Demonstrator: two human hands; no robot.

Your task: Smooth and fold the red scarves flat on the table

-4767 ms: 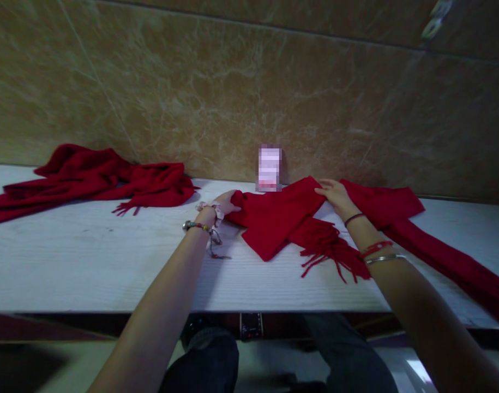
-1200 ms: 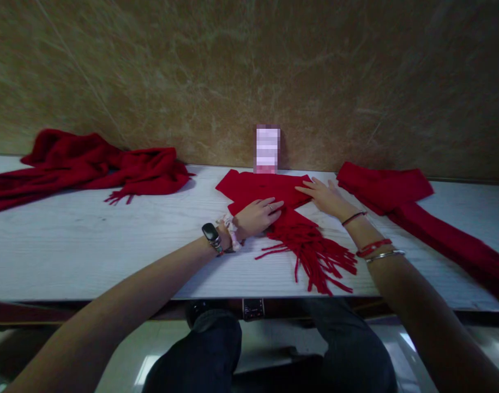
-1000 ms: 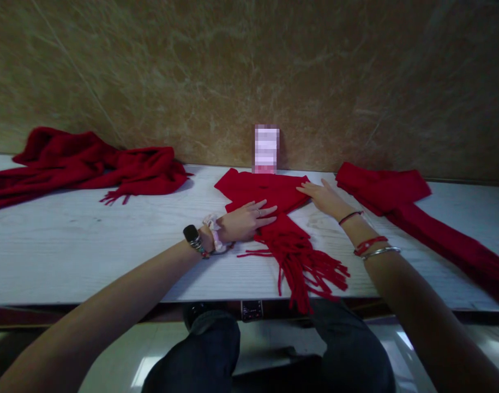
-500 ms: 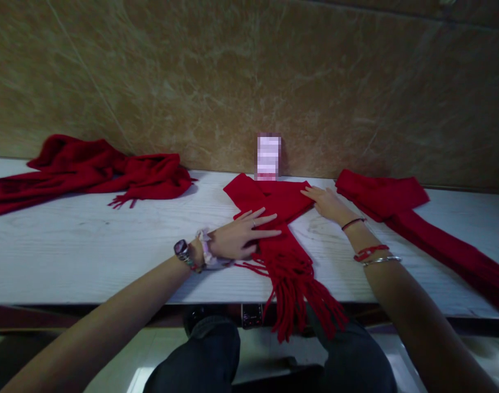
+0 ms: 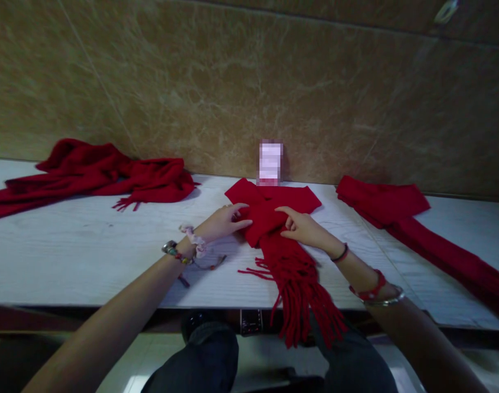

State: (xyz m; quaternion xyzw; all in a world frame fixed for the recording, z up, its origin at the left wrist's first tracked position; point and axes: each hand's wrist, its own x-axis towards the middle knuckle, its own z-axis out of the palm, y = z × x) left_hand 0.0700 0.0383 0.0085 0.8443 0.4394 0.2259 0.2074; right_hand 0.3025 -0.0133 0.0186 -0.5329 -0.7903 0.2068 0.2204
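Note:
A red fringed scarf (image 5: 265, 215), crossed over itself at the top, lies in front of me, its fringe hanging past the table's near edge. My left hand (image 5: 221, 224) is at the scarf's left side, thumb and index finger apart, fingertips over the cloth. On the right, my right hand (image 5: 305, 228) reaches over the folded part with index finger and thumb spread and the other fingers curled. Neither hand visibly grips the cloth; whether the fingertips touch it or hover just above I cannot tell.
A second red scarf (image 5: 91, 172) lies bunched at the left. Another folded red scarf (image 5: 384, 202) trails off to the right. A small upright blurred card or screen (image 5: 270, 162) leans against the marbled wall (image 5: 216, 87) behind the white table (image 5: 89, 262).
My left hand has turned and drawn left to the scarf's side. My right hand has come inward and nearer from the right corner. The scarf's upper fold now lies lower at its centre.

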